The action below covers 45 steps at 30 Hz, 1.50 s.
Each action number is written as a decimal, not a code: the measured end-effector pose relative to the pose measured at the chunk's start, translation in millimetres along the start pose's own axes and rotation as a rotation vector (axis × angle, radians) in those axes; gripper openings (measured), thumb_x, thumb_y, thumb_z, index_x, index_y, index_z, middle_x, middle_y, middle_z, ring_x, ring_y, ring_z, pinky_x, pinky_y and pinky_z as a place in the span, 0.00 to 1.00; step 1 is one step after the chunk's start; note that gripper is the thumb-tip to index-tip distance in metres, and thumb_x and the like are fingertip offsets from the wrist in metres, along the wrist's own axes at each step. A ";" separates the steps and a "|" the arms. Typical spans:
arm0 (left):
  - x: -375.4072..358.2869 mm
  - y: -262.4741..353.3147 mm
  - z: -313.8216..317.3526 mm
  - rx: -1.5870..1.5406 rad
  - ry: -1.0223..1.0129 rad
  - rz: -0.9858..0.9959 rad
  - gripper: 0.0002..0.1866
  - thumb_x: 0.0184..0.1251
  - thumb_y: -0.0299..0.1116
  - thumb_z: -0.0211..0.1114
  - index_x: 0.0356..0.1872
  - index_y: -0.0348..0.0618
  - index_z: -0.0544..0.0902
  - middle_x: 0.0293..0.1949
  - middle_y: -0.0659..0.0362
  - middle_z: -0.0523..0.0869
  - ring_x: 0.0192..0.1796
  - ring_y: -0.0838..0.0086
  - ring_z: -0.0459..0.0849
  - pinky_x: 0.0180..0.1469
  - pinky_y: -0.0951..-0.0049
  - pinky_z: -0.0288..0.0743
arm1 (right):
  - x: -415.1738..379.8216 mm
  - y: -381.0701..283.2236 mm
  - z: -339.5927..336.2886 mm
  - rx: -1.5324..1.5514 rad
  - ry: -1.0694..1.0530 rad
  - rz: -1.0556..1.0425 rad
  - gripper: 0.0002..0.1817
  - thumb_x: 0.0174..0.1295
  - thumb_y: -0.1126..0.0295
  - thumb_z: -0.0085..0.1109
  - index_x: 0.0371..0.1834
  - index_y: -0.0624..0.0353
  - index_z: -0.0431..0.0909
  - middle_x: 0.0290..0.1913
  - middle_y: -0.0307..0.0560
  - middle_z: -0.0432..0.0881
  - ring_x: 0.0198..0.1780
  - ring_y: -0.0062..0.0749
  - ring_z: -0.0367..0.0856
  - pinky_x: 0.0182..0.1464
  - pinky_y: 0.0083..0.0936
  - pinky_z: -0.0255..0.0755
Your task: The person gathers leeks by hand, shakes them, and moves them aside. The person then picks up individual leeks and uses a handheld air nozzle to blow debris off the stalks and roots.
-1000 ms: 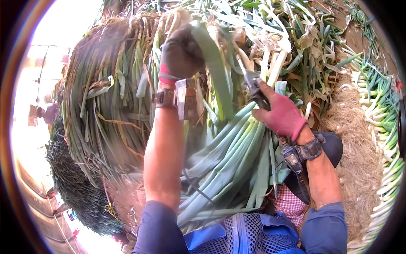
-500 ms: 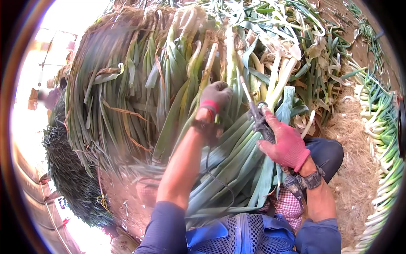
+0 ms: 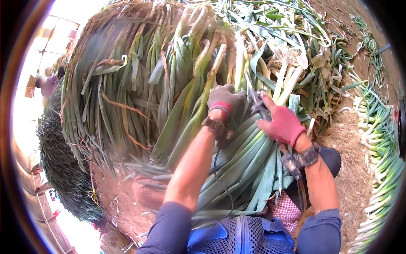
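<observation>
A leek [image 3: 240, 61] stands root-up in my left hand [image 3: 226, 100], its pale stem rising past the closed, gloved fingers. My right hand [image 3: 282, 122], in a reddish glove, is closed around the dark handle of what looks like an air blow gun [image 3: 259, 106]. Its thin metal nozzle points up beside that leek's stem. Long green leaves [image 3: 237, 156] fan down below both hands towards my lap. Two pale peeled leeks [image 3: 289, 84] lie just beyond my right hand. My fingertips are partly hidden by the gloves' angle.
A big heap of unpeeled leeks [image 3: 127, 84] fills the left and back. Stripped leaves and roots [image 3: 292, 25] pile up behind. On the right, a row of cleaned leeks [image 3: 378, 161] lies past dry, fibrous litter [image 3: 351, 169]. A thin cable [image 3: 220, 180] hangs from my left wrist.
Both hands stay close to the leek; the nozzle has shifted slightly lower along its stem. The whole view has moved a little, with the leek heap now lying slightly differently in frame.
</observation>
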State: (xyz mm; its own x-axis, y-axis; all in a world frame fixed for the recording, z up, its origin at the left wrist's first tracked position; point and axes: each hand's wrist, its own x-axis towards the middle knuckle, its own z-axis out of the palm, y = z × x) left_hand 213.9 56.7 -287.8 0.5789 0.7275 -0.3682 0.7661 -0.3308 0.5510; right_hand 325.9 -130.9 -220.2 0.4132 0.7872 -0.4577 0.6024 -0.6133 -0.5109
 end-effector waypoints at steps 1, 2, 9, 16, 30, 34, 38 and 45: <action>2.2 -0.7 4.4 0.036 0.008 -0.013 0.30 0.56 0.54 0.74 0.53 0.40 0.91 0.46 0.44 0.94 0.51 0.54 0.92 0.59 0.58 0.82 | 8.8 -3.1 -8.3 -0.006 0.006 0.011 0.49 0.61 0.50 0.67 0.85 0.52 0.59 0.41 0.72 0.87 0.46 0.68 0.87 0.54 0.50 0.80; 3.2 0.2 5.0 0.072 0.017 -0.027 0.31 0.56 0.55 0.73 0.51 0.39 0.92 0.47 0.44 0.93 0.53 0.52 0.91 0.61 0.56 0.81 | 15.5 -15.4 -24.2 -0.035 -0.048 0.063 0.50 0.61 0.50 0.65 0.85 0.56 0.58 0.46 0.69 0.88 0.52 0.64 0.88 0.59 0.47 0.79; 1.1 11.5 -9.9 0.023 -0.095 -0.108 0.31 0.49 0.56 0.74 0.44 0.37 0.92 0.42 0.41 0.93 0.48 0.50 0.92 0.55 0.58 0.83 | 95.2 -4.4 -30.8 -0.111 0.091 0.026 0.48 0.63 0.51 0.68 0.85 0.52 0.60 0.55 0.70 0.86 0.56 0.60 0.87 0.61 0.43 0.78; -19.5 17.9 -13.8 0.036 -0.194 -0.153 0.25 0.52 0.49 0.71 0.41 0.35 0.93 0.42 0.40 0.92 0.48 0.49 0.92 0.55 0.57 0.83 | 109.6 2.2 -24.9 -0.076 0.162 -0.004 0.48 0.61 0.52 0.68 0.85 0.54 0.61 0.55 0.69 0.87 0.55 0.59 0.87 0.61 0.41 0.78; -67.3 28.3 -8.5 0.120 -0.206 -0.126 0.30 0.58 0.55 0.67 0.46 0.35 0.93 0.47 0.40 0.92 0.52 0.50 0.92 0.57 0.57 0.83 | -34.7 40.6 -16.1 -0.004 -0.027 -0.110 0.52 0.59 0.52 0.69 0.86 0.55 0.57 0.48 0.72 0.87 0.50 0.64 0.88 0.57 0.44 0.79; -83.5 27.1 6.6 0.060 -0.259 -0.137 0.33 0.60 0.60 0.63 0.46 0.34 0.92 0.47 0.39 0.92 0.52 0.50 0.92 0.58 0.57 0.82 | -86.8 45.9 -28.1 0.040 0.095 -0.070 0.52 0.59 0.52 0.70 0.86 0.55 0.57 0.49 0.70 0.88 0.52 0.64 0.88 0.59 0.44 0.79; -103.2 26.8 28.3 -0.057 -0.309 -0.065 0.35 0.65 0.60 0.60 0.45 0.30 0.91 0.47 0.37 0.91 0.49 0.46 0.92 0.56 0.55 0.83 | -116.7 46.5 -23.4 0.070 0.083 -0.232 0.51 0.59 0.56 0.72 0.86 0.56 0.58 0.59 0.71 0.85 0.59 0.61 0.87 0.63 0.40 0.78; -142.7 39.0 75.8 -0.003 -0.491 0.069 0.35 0.71 0.64 0.55 0.47 0.39 0.91 0.48 0.39 0.91 0.54 0.46 0.89 0.61 0.51 0.78 | -101.5 45.4 -18.1 0.067 0.110 -0.149 0.50 0.59 0.56 0.70 0.85 0.59 0.59 0.46 0.69 0.88 0.49 0.64 0.88 0.55 0.47 0.79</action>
State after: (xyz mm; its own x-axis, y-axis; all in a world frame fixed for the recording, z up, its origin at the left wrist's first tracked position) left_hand 182.3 -105.5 -270.5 0.6917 0.3344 -0.6401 0.7212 -0.3654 0.5885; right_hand 323.7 -237.4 -183.7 0.3970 0.8699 -0.2927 0.6175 -0.4891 -0.6161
